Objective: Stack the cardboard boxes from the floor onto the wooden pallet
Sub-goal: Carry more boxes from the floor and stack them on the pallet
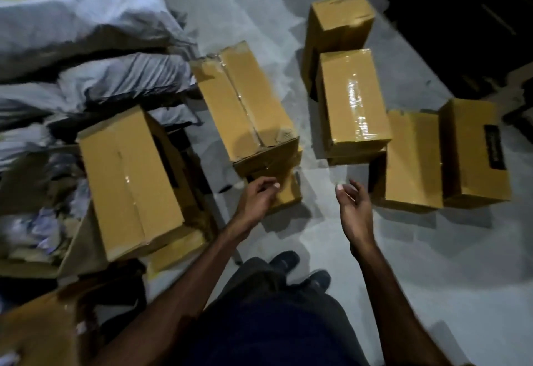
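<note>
Floor: grey, patchy concrete floor (432,250), dim light, cardboard boxes scattered over it.
Left grip: the left hand (261,197) reaches forward from a bare forearm, fingers loosely curled and relaxed, holding nothing; it hangs over the near end of a low box.
Right grip: the right hand (353,205) is stretched out palm inward, fingers slightly bent and spread, holding nothing, above bare floor.
Between the grips: a strip of floor, no box.
Just beyond the left grip: a long taped box (245,100) lying on top of a lower box (285,192) whose near end shows under the fingers.
Left of the left grip: a large box (129,181) resting on flattened cardboard.
Beyond the right grip: a shiny taped box (353,97) on another box, with a tall box (339,19) behind it.
Right of the right grip: a flat box (412,158) touching a labelled box (476,149).
Hard to make out: a dark slatted structure (461,19) at top right, perhaps the pallet, cannot tell; the label's print is unreadable.
Cut off: grey sacks (72,19) at top left run out of frame; dark shoes (285,261) partly hidden by the person's clothing.
</note>
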`<state>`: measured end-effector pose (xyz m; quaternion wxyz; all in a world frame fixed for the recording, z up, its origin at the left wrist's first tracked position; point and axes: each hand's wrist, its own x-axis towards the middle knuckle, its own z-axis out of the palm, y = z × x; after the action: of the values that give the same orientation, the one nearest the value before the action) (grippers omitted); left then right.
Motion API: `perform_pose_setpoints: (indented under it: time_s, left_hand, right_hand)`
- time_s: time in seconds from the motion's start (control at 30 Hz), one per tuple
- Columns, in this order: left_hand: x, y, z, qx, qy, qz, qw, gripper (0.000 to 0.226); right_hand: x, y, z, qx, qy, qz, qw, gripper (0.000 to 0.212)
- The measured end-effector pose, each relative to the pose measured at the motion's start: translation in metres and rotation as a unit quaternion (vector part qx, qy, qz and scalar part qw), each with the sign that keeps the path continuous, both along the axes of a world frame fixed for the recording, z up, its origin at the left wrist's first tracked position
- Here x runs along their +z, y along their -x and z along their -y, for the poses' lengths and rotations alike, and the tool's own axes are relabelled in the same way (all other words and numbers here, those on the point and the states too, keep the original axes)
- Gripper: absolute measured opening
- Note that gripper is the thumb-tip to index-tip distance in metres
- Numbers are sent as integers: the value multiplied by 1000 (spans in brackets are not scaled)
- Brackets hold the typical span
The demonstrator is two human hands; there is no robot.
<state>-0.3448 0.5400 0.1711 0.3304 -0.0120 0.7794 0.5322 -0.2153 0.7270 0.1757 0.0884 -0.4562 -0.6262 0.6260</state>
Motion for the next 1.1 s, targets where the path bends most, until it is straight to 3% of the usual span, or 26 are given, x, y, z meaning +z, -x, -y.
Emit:
perform_pose_setpoints:
  time_s: [0.3, 0.43, 0.63, 0.8, 0.97, 1.1]
  left_hand:
    - [-10, 9, 48, 102, 17, -22, 994, 37]
    - [-17, 43, 59, 157, 13, -5, 987, 32]
    - [-51, 128, 66, 159, 0, 28, 987, 8]
    - [-92, 224, 69, 118, 25, 85, 989, 46]
    - [-121, 313, 62, 144, 63, 94, 983, 42]
    - [-154, 359, 51, 136, 75, 100, 983, 56]
  right_hand:
    - [-16, 64, 6, 121, -3, 2, 993, 59]
    - [-17, 113, 14, 171, -24, 13, 985, 56]
    - [-39, 204, 15, 209, -78, 62, 973, 63]
    - [-63, 287, 2, 217, -124, 144, 957, 63]
    - [-97, 355, -22, 222, -143, 230, 937, 68]
    - [-129, 399, -38, 204, -129, 250, 938, 50]
